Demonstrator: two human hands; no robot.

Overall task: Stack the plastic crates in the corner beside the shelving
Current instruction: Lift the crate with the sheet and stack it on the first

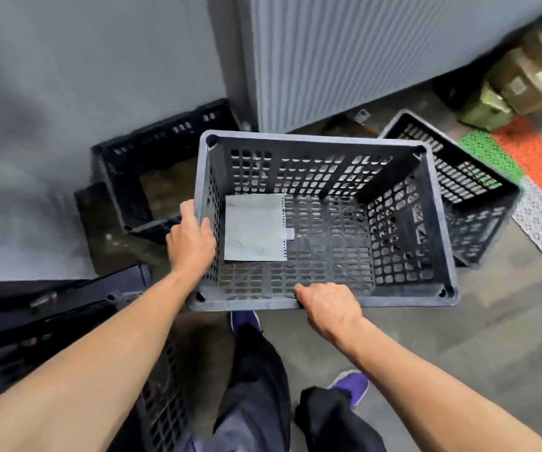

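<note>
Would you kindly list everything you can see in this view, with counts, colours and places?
held crate: 1, dark grey, centre, carried in both hands
sheet: 1, pale grey, flat on the held crate's bottom, left side
corner crate: 1, black, back left, against the grey wall
right crate: 1, black, tilted, on the floor behind the held crate
near crate: 1, dark, lower left, partly in view
ribbed panel: 1, grey, back centre
cardboard boxes: several, brown, top right
green box: 1, beside the cardboard boxes
floor mats: 3, green, orange and pale grey, far right
shoes: 2, purple, bottom centre
left hand: 1, grips the held crate's left rim
right hand: 1, grips its near rim
</note>
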